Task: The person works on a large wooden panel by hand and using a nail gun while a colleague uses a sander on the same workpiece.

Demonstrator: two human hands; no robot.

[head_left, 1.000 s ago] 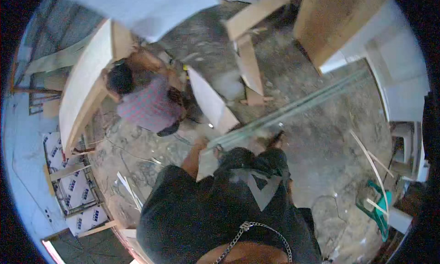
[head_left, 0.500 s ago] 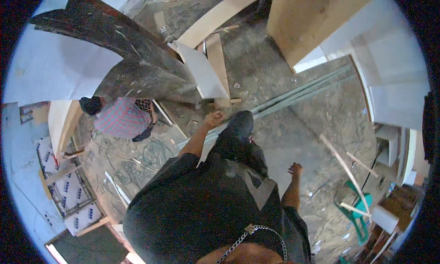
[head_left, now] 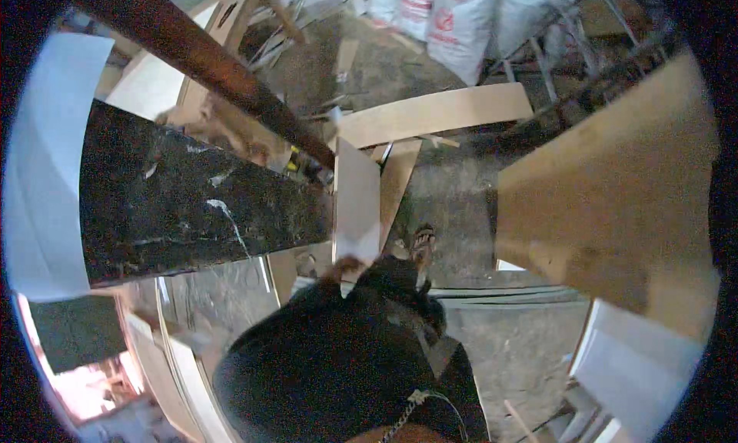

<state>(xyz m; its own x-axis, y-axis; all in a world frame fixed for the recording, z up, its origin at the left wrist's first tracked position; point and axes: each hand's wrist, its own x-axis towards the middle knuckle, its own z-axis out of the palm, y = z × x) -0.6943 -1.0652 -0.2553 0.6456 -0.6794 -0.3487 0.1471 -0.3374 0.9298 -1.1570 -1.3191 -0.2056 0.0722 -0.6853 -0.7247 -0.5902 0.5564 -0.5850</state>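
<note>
My left hand (head_left: pixel 346 267) is in front of me, at the lower end of a pale upright board (head_left: pixel 358 201). It is smeared by motion, so its fingers do not show clearly, and I cannot tell whether it touches the board. My right hand is out of sight. One of my sandalled feet (head_left: pixel 423 239) is on the floor just right of the board. Behind the board lie wooden planks, one of them a long curved-looking plank (head_left: pixel 434 114).
A dark scuffed panel (head_left: pixel 192 205) stands at left below a brown post (head_left: pixel 207 59). Large wooden boards (head_left: pixel 607 189) rise at right. White sacks (head_left: pixel 461 24) stand at the back. Long grey-green strips (head_left: pixel 507 295) cross the floor by my legs.
I have stepped forward past the floor strips, and the view has turned. My left hand is now beside the pale board. My right hand and the person in the checked shirt have left view.
</note>
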